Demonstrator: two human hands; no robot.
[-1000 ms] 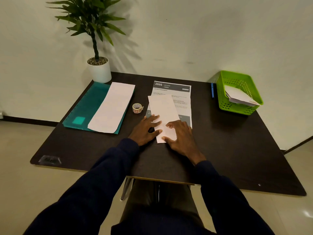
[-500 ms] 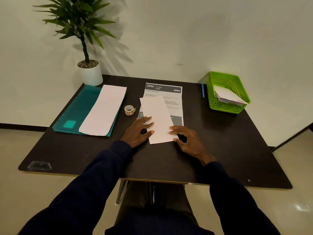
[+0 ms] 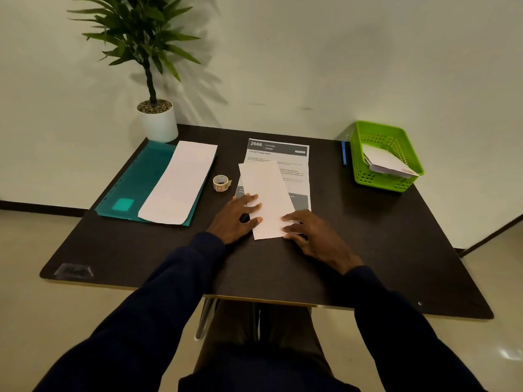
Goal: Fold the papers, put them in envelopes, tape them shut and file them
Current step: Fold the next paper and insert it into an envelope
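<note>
folded paper sits centre frame, half over the printed sheet, with left hand and right hand both flat, fingers straight, pressing its near end and gripping nothing — probably light, floppy and slidey, so I'd pinch the long edges

Folded white paper flat, overlapping printed sheet.

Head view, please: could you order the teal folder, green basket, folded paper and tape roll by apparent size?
1. Teal folder
2. Green basket and folded paper, too alike to rank
3. Tape roll, smallest
</note>
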